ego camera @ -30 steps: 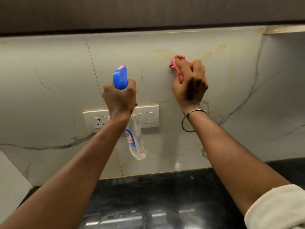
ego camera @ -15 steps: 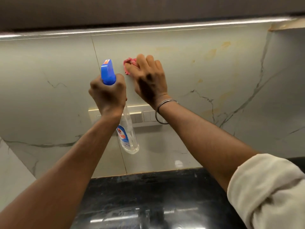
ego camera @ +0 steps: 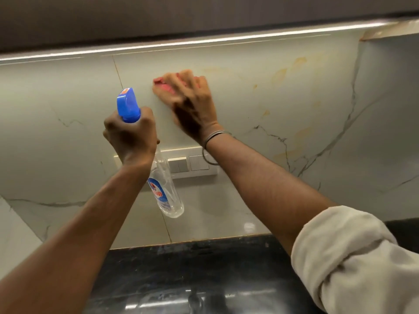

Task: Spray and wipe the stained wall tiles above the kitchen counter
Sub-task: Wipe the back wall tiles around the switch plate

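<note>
Head view, right hand [ego camera: 193,106] holds cloth [ego camera: 162,86], left hand [ego camera: 131,135] grips bottle [ego camera: 167,191]

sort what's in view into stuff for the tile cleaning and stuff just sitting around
In use: spray bottle in the left hand; pink cloth held on the wall by the right hand; wall tiles with yellow stains.

Just there: switch panel; black counter; light strip under the cabinet; bangle on the right wrist.
</note>
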